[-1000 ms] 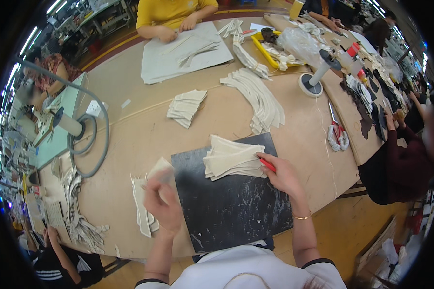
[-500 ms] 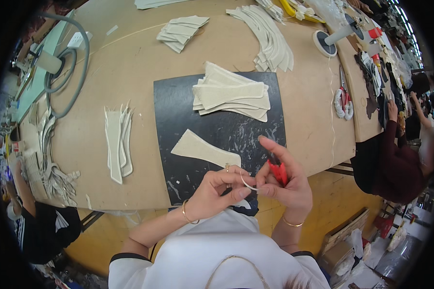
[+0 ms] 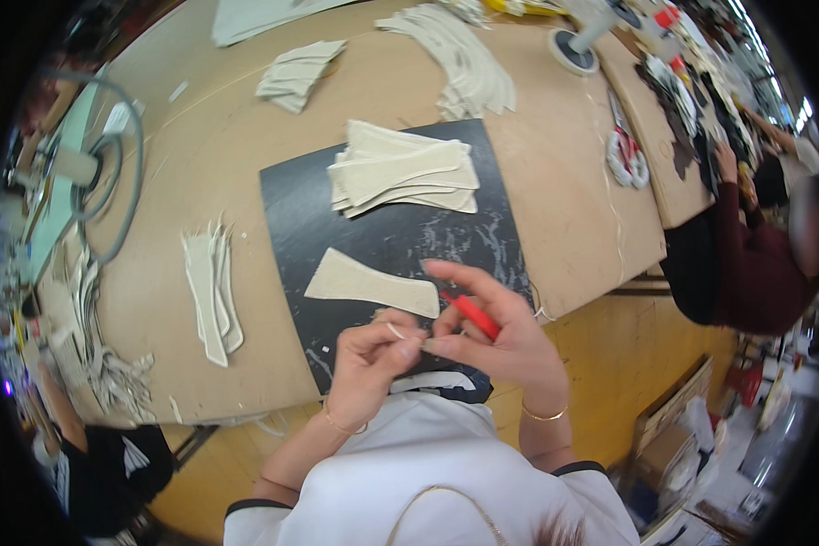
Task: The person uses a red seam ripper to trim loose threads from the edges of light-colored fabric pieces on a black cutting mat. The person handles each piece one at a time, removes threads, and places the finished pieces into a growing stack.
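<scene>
My left hand [image 3: 370, 359] is closed, thumb against fingers, pinching a thin white cord [image 3: 396, 331]. Close beside it, my right hand [image 3: 508, 344] has thumb and fingertips together at the cord's other end. A small red-handled tool [image 3: 476, 317], perhaps thread snips, is tucked in the right hand; its blades are mostly hidden. The right index finger is stretched out. Just beyond both hands, one cream waisted fabric piece [image 3: 373, 284] lies flat on a black mat [image 3: 291, 196]. Farther up the mat sits a fanned pile of similar cream pieces [image 3: 405, 173].
More cream pieces lie at left [image 3: 211, 291] and at the back [image 3: 464, 64]. Red-handled scissors [image 3: 626, 156] rest at right, near a thread spool stand [image 3: 573, 52]. A grey hose [image 3: 136, 173] curves at far left. A co-worker in a dark red sleeve [image 3: 760, 246] is on the right.
Both hands have moved slightly left and drawn closer together, and less of the cord shows between them. The whole view has shifted a little; the pieces on the mat lie as before.
</scene>
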Available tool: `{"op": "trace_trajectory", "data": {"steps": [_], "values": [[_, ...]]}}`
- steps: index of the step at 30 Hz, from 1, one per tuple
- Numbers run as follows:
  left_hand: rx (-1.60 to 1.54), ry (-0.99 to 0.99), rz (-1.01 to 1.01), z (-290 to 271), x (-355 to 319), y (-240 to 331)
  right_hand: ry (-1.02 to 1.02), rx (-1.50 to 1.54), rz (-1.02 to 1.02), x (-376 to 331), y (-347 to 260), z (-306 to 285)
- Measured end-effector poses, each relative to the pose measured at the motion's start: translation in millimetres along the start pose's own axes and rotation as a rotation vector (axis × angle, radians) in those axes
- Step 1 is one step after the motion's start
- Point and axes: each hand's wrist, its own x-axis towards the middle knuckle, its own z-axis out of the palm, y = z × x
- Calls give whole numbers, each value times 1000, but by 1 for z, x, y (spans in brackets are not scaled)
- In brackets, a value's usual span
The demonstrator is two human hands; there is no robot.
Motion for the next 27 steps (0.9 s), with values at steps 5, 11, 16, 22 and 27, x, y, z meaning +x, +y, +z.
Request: {"op": "trace_trajectory", "data": {"steps": [5,11,16,22,27], "values": [[30,155,157,-18,0,11,-73,-15,27,-16,15,0],[26,279,306,-66,-2,37,266,-148,82,-80,45,-34],[29,373,404,-94,-4,50,478,-209,189,-152,82,-75],[211,513,494,-121,-14,57,576,-273,498,-213,155,-118],[347,626,602,-166,-26,67,803,-306,596,-231,210,-146]]}}
